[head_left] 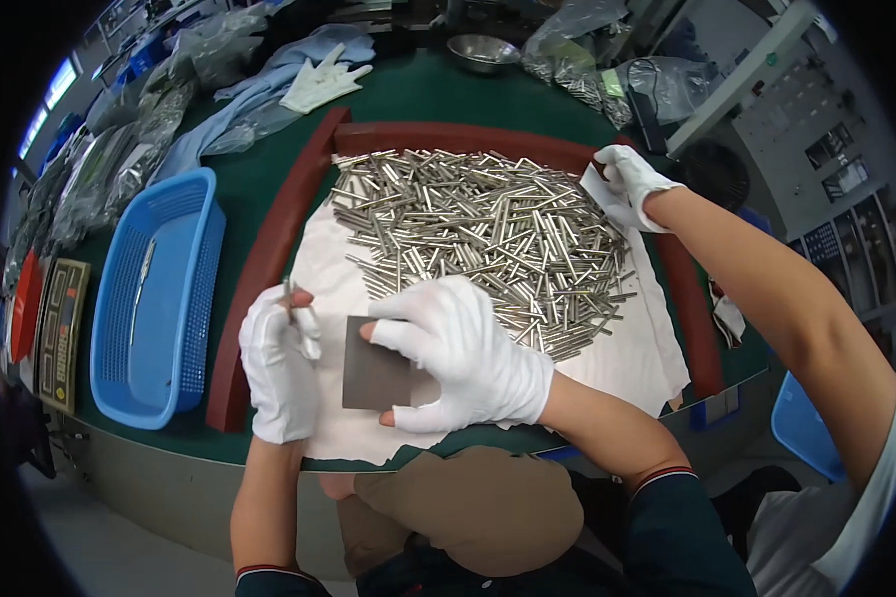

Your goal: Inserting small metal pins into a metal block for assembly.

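Note:
My right hand (458, 348), in a white glove with bare fingertips, grips a flat dark grey rectangular plate (368, 373) by its edges, over a white cloth (324, 244). Left of the plate is my left hand (281, 358), gloved the same way, its fingers curled in a pinch. Something small and thin may be between thumb and forefinger, but I cannot make it out. Beyond both hands lies a wide heap of short shiny metal rods (488, 229), spread loosely on the cloth.
Dark red rails (279, 259) border the cloth on three sides. A blue plastic basket (194, 298) with a thin rod inside stands left. A co-worker's gloved hand (627, 184) reaches to the heap's right edge. A white glove (324, 80) and metal bowl (483, 52) lie at the back.

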